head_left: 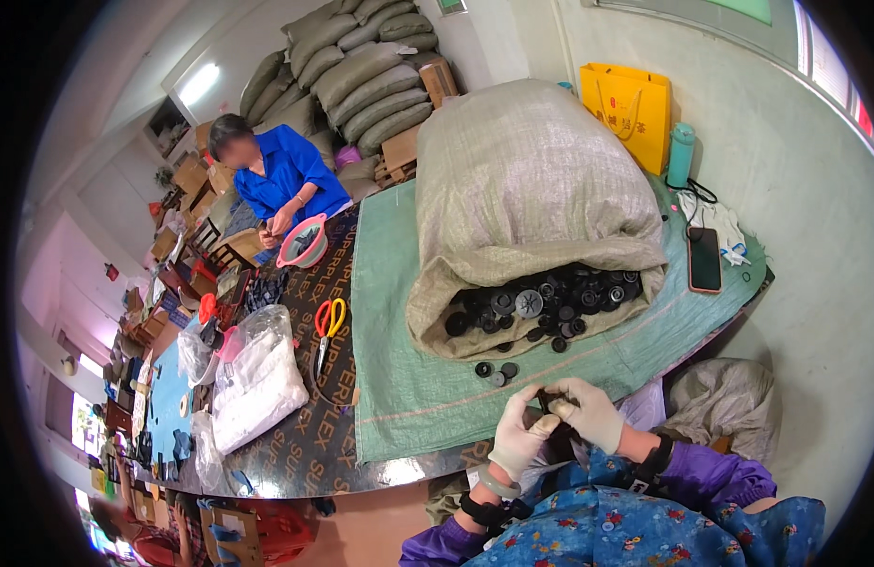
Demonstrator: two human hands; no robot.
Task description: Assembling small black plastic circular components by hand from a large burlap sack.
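My left hand (519, 437) and my right hand (591, 414), both in white gloves, come together just off the table's front edge. Their fingers are closed around a small dark piece (547, 403), mostly hidden by the gloves. Just beyond them, a few black round caps (497, 378) lie loose on the green woven sheet (399, 406). Behind these, a large pale woven sack (541, 180) lies on its side, its mouth facing me. Many black and grey round plastic parts (569, 302) fill the opening.
Yellow-handled scissors (330, 326) and a clear plastic bag (257, 378) lie to the left. Farther off, a person in blue (291, 170) works over a pink basin (305, 244). A phone (704, 260), teal bottle (680, 156) and yellow paper bag (626, 109) are at the right.
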